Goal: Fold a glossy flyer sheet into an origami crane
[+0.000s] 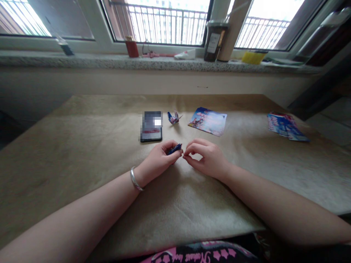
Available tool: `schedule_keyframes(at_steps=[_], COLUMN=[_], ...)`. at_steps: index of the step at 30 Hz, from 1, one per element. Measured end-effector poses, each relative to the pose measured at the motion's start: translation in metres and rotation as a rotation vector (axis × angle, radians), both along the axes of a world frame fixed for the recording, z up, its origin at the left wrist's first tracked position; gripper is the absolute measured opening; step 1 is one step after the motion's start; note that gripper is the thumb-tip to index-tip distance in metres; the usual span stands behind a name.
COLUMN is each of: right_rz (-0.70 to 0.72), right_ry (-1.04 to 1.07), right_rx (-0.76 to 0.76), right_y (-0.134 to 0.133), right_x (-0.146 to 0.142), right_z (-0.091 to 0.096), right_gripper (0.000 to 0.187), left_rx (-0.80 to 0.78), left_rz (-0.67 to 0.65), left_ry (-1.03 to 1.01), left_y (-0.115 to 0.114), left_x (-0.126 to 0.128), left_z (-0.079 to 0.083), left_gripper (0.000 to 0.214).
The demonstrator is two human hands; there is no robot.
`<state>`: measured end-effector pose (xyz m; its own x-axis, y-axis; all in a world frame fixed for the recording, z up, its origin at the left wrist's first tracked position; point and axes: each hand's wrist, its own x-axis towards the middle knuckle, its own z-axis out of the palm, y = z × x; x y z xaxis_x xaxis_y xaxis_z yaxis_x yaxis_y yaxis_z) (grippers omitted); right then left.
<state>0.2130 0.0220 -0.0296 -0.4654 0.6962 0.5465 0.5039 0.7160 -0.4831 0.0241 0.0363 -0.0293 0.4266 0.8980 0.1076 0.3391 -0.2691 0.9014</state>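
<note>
My left hand (157, 160) rests on the tan table (82, 146), fingers closed round a small folded piece of blue patterned paper (174, 149). A silver bangle (135, 179) sits on that wrist. My right hand (205, 157) lies just to the right, its fingertips pinched together beside the paper's right end; whether they touch it is unclear. Beyond the hands stands a finished little folded paper crane (174, 117) in the same blue print.
A phone (151, 126) lies face up just behind my left hand. A printed paper sheet (208, 121) lies behind my right hand, and more sheets (285, 126) at the table's right edge. A stone windowsill (109, 62) holds jars and small items.
</note>
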Motion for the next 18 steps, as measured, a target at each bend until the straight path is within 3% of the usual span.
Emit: schedule_keyframes(at_steps=[6, 18], right_rz=[-0.076, -0.101], right_ry=[0.012, 0.135], right_rx=[-0.095, -0.275], right_y=[0.0009, 0.0021], right_x=[-0.0018, -0.0054], right_z=[-0.0013, -0.0021], right_gripper=[0.005, 0.007], left_rx=[0.028, 0.048], left_rz=[0.015, -0.008], left_ry=[0.003, -0.090], left_y=[-0.0002, -0.0012], left_x=[-0.0002, -0.0007], left_z=[0.0003, 0.0021], left_gripper=[0.013, 0.017])
